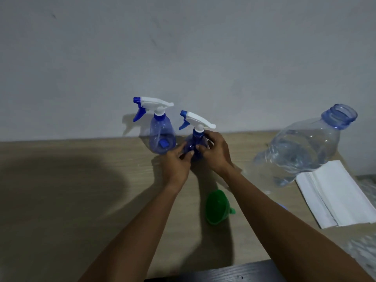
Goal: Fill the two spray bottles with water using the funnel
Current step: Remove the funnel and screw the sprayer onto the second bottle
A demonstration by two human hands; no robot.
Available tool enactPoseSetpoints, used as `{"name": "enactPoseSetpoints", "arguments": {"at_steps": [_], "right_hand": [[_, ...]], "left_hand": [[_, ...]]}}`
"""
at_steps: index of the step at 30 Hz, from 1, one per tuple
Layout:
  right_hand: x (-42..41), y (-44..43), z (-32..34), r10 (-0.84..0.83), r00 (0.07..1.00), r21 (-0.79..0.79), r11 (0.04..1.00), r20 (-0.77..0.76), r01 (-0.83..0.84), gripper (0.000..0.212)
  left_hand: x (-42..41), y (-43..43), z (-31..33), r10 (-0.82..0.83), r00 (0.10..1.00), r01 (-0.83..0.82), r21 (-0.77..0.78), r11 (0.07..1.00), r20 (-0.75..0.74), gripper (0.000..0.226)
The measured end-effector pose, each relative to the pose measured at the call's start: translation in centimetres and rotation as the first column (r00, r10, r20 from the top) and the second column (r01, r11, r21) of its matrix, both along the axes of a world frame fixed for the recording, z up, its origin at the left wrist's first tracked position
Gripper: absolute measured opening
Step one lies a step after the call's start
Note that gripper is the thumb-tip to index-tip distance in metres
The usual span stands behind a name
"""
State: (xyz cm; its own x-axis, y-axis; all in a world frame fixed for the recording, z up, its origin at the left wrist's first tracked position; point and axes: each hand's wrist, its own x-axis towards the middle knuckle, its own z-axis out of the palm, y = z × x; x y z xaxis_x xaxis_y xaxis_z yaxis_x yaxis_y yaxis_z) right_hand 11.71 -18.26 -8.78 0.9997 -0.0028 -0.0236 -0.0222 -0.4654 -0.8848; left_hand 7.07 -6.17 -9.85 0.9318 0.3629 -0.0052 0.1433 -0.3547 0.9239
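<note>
Centrally in the head view, both hands wrapped the nearer spray bottle (196, 139) on the table (81, 190): the left hand (176, 164) gripped its blue body, the right hand (216, 152) closed around its neck. Just left stood the second spray bottle (161, 131). Below lay the green funnel (216, 206); at right, the uncapped water jug (305, 147).

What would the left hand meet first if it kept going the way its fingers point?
The left hand already touches the nearer spray bottle, so that bottle comes first; the right hand grips its far side.
</note>
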Motion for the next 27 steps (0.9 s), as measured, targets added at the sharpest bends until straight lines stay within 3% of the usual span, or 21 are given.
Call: {"name": "enactPoseSetpoints", "arguments": {"at_steps": [8, 14, 21, 24, 27], "right_hand": [[1.9, 0.5, -0.1, -0.016, 0.998, 0.042, 0.999, -0.065, 0.018, 0.046], [0.9, 0.7, 0.7, 0.048, 0.994, 0.011, 0.999, -0.096, -0.047, 0.053], [-3.2, -0.2, 3.8, 0.133, 0.984, 0.043, 0.991, -0.115, -0.129, 0.055], [-6.1, -1.4, 4.9, 0.214, 0.974, -0.011, 0.976, -0.077, -0.215, 0.043], [-9.4, -3.5, 5.5, 0.259, 0.963, -0.011, 0.965, -0.069, -0.261, 0.055]], "left_hand": [[2.2, -0.6, -1.4, 0.074, 0.996, -0.077, 0.07, 0.995, 0.044, 0.03], [1.7, -0.6, -1.1, 0.026, 1.0, -0.027, 0.105, 0.994, 0.005, 0.025], [-1.6, -1.2, 1.2, -0.028, 0.999, 0.031, 0.162, 0.986, -0.019, 0.028], [-4.4, -1.6, 2.0, -0.018, 0.999, 0.027, 0.173, 0.985, -0.05, 0.024], [-7.7, -2.6, 2.8, -0.007, 0.998, 0.014, 0.117, 0.993, -0.061, 0.025]]}}
